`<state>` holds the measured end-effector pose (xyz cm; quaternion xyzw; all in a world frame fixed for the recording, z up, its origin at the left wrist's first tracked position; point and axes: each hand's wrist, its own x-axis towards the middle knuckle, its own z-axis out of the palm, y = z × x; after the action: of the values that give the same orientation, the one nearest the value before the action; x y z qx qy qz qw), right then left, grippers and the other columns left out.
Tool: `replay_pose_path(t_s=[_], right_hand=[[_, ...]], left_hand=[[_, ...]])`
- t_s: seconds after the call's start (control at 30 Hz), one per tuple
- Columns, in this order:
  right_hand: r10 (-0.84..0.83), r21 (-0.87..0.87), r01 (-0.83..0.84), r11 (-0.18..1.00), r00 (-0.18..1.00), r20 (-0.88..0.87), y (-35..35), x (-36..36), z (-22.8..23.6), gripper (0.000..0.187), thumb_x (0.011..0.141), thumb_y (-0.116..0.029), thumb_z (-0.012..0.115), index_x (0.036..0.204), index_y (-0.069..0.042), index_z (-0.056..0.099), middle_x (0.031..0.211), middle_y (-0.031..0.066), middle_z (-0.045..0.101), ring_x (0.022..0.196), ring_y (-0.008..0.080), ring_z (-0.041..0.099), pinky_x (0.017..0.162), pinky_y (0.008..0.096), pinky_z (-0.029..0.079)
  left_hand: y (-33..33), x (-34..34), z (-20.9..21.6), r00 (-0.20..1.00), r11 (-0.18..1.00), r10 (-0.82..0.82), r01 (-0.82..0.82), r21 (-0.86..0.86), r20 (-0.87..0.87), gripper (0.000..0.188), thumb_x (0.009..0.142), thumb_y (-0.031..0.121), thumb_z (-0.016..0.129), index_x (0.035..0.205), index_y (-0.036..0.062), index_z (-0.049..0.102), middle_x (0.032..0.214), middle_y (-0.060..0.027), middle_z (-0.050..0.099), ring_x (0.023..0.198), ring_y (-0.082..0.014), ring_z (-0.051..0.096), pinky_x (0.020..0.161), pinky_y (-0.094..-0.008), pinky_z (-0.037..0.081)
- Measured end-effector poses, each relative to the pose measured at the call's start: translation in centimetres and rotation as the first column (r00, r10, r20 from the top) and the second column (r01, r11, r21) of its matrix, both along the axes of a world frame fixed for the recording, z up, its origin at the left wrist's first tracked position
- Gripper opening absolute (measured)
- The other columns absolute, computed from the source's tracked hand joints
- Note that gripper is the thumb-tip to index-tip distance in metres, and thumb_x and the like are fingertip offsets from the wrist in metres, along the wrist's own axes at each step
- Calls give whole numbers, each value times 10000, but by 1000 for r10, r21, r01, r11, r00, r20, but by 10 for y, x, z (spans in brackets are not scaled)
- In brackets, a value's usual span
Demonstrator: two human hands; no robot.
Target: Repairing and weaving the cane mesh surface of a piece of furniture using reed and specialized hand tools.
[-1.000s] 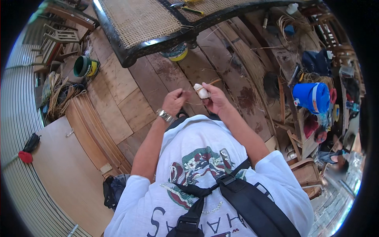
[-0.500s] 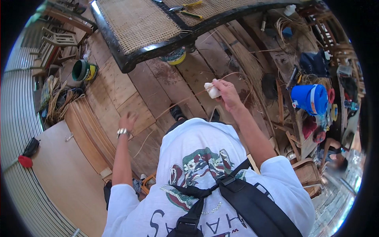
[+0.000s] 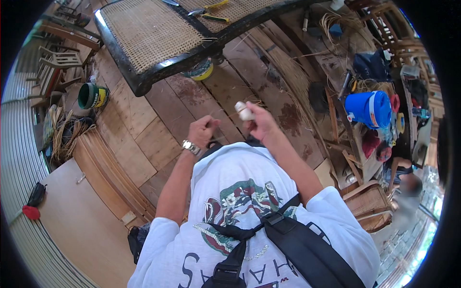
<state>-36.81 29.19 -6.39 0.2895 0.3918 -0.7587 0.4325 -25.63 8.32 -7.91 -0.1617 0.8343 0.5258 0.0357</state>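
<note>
My right hand (image 3: 263,127) pinches a white, wax-like lump (image 3: 244,111), with a thin cane strand (image 3: 232,115) against it. Just left of it, in front of my waist, is my left hand (image 3: 203,130), its fingers curled closed and a watch on its wrist. What the left fingers hold, if anything, is too small to make out. Both hands are apart from the black-framed bench (image 3: 137,79) beyond them, which has a woven cane panel (image 3: 153,36). Pliers with yellow handles (image 3: 214,18) lie on the cane.
A green bucket (image 3: 91,96) stands at left, near loose cane strips (image 3: 65,134). Long cane bundles (image 3: 283,62) lie on the plank floor. A blue lidded bucket (image 3: 367,109) is at right. Another person (image 3: 408,197) is at the lower right. A pale board (image 3: 79,211) lies at lower left.
My left hand has moved right and closed, coming near the right hand. My right hand has shifted slightly down and left with the white lump. The long strand at left no longer shows.
</note>
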Motion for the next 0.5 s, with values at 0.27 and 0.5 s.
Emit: replay_pose_path(t_s=[0.27, 0.5], right_hand=[[-264, 63, 285, 956, 937, -226, 181, -106, 38, 242, 987, -280, 597, 1068, -52, 607, 763, 68, 606, 485, 104, 470, 433, 216, 408], [-403, 103, 504, 857, 782, -477, 298, -233, 87, 249, 993, -252, 566, 1075, -18, 596, 734, 39, 561, 528, 106, 462, 490, 260, 389]], left_hand=[[-195, 220, -79, 782, 830, 299, 70, -554, 547, 329, 903, 375, 677, 1085, 103, 707, 992, -186, 712, 942, -393, 669, 798, -456, 514], [-290, 420, -48, 469, 606, 693, 34, -795, 548, 295, 898, 346, 676, 1030, 87, 720, 939, -206, 715, 878, -384, 689, 770, -468, 528]])
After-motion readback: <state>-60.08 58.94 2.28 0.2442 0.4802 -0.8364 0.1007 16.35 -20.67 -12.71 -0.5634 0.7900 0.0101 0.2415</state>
